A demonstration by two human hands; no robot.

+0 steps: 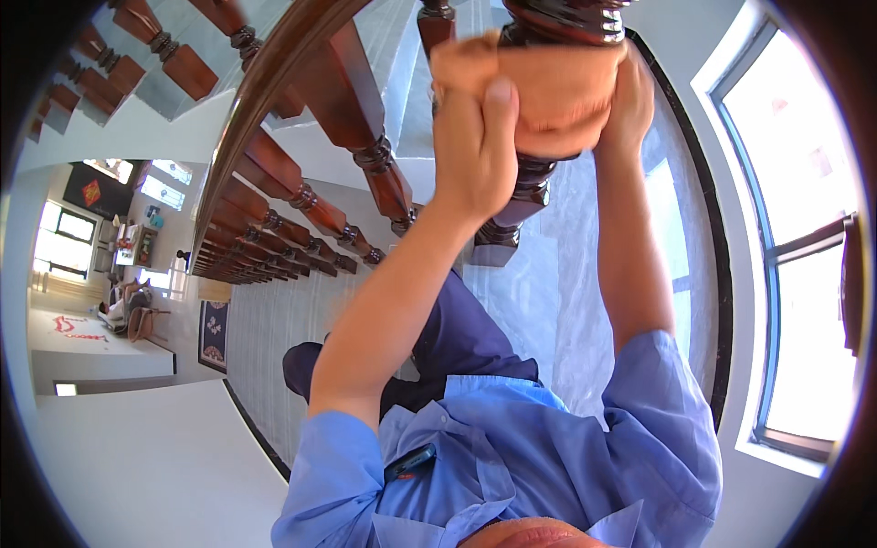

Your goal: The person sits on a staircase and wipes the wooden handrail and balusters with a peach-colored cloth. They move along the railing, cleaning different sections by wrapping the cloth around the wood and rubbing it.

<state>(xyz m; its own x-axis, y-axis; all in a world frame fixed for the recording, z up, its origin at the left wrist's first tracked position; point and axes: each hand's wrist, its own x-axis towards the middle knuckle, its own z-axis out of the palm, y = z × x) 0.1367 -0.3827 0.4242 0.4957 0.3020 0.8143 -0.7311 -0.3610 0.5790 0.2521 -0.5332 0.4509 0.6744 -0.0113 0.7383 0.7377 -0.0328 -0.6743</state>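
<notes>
A glossy dark-brown newel post [525,203] with turned rings stands in front of me at the top of the head view. Around its thick upper part lies an orange-tan cloth [559,96], slightly smeared by motion. My left hand [475,146] grips the cloth at the post's left side, thumb pointing up and fingers partly hidden. On the opposite side, my right hand [628,105] holds the cloth's other end, its fingertips out of sight behind the post. Both arms are stretched forward.
A curved wooden handrail [239,128] and several dark balusters [352,100] run along the left. Grey marble flooring [301,315] lies below. A bright window [808,320] is at the right. Far left, a lower room holds furniture and a patterned rug [213,333]. A phone [411,462] sits in my shirt pocket.
</notes>
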